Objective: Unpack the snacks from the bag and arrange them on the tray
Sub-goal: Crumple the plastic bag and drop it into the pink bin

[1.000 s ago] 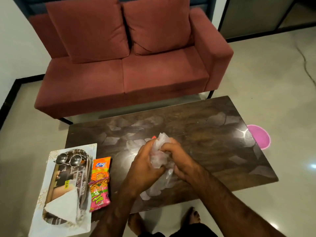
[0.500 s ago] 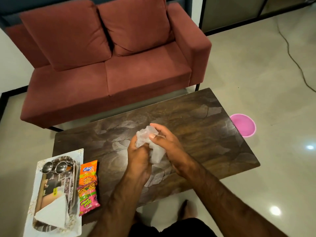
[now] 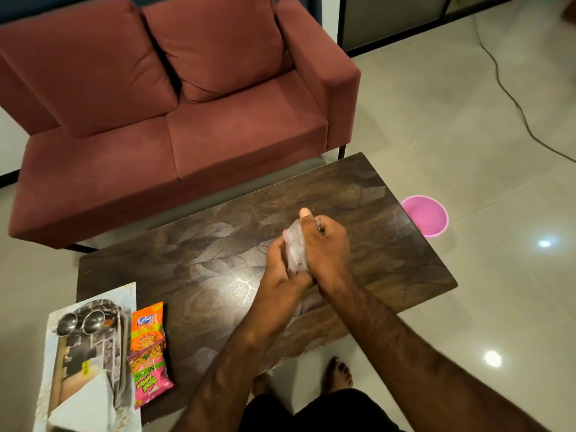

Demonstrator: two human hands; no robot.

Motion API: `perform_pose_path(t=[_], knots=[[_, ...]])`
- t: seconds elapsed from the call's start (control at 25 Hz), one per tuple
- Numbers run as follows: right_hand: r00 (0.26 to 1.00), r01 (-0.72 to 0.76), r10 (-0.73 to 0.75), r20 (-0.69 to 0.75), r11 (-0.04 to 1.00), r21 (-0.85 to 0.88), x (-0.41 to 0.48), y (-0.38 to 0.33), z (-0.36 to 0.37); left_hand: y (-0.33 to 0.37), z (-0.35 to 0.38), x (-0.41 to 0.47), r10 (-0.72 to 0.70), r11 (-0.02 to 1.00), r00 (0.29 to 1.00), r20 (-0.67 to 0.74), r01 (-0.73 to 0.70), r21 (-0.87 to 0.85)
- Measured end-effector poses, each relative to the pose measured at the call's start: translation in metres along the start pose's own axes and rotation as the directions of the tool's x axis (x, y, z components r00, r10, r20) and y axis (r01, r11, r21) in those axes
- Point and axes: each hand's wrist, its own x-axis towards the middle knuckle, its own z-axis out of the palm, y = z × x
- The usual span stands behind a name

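Observation:
A crumpled clear plastic bag point(image 3: 294, 249) is squeezed between my two hands above the dark wooden table point(image 3: 218, 244). My left hand point(image 3: 279, 272) grips its lower left side. My right hand point(image 3: 324, 251) wraps over it from the right, thumb pointing up. What the bag holds is hidden. An orange snack packet point(image 3: 147, 332) and a pink snack packet point(image 3: 149, 380) lie on the table's left end, beside a patterned tray point(image 3: 123, 335) that sits on a light mat.
Two steel bowls point(image 3: 79, 322) and a white folded napkin point(image 3: 81, 406) lie in the tray. A red sofa point(image 3: 174, 120) stands behind the table. A pink basin point(image 3: 425, 218) sits on the floor at the right. My bare feet point(image 3: 338, 372) show below the table edge.
Both hands have squeezed the bag into a tighter ball; the right hand now covers more of it. The camera swung, so the scene shifted in the frame.

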Motion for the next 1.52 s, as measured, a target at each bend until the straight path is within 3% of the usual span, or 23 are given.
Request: perform_pose_path(t=[0.08, 0.24, 0.4, 0.52, 0.68, 0.88, 1.0, 1.08, 1.32, 1.52], knots=[[1.000, 0.001, -0.001, -0.028, 1.000, -0.003, 0.004, 0.004, -0.001, -0.003, -0.009, 0.003, 0.011, 1.000, 1.000, 0.009, -0.011, 0.008], [0.994, 0.109, -0.109, 0.000, 0.994, -0.030, 0.006, 0.004, 0.002, -0.001, -0.023, 0.015, -0.058, 0.998, 0.985, 0.161, 0.061, -0.011], [0.998, 0.046, -0.047, -0.029, 0.998, -0.032, 0.010, -0.004, 0.012, 0.003, -0.036, 0.035, 0.020, 0.992, 0.988, 0.155, -0.039, 0.121], [0.997, -0.068, 0.065, 0.052, 0.996, 0.065, 0.005, -0.013, 0.025, 0.004, -0.046, 0.052, 0.131, 0.957, 0.991, 0.040, -0.137, 0.256], [0.948, -0.122, 0.054, 0.315, 0.972, 0.202, 0.001, -0.014, 0.028, -0.001, -0.060, 0.075, 0.108, 0.991, 0.987, -0.122, -0.097, 0.094], [0.882, 0.094, -0.053, 0.469, 0.993, -0.065, 0.012, -0.012, -0.005, 0.005, -0.041, 0.106, -0.039, 0.999, 0.993, -0.113, 0.035, -0.037], [0.895, 0.157, -0.072, 0.440, 0.975, -0.159, 0.031, -0.005, -0.026, 0.010, -0.007, 0.125, -0.245, 0.937, 0.969, -0.041, 0.226, -0.265], [0.904, 0.215, -0.110, 0.414, 0.952, -0.216, 0.050, 0.001, -0.040, 0.016, 0.020, 0.135, -0.286, 0.904, 0.958, 0.005, 0.272, -0.331], [0.895, 0.391, -0.235, 0.379, 0.821, -0.416, 0.136, 0.024, -0.124, 0.034, 0.138, 0.195, -0.374, 0.878, 0.927, 0.000, 0.354, -0.322], [0.934, 0.354, -0.240, 0.264, 0.711, -0.607, 0.197, 0.055, -0.196, 0.031, 0.230, 0.238, -0.436, 0.877, 0.894, 0.102, 0.448, -0.175]])
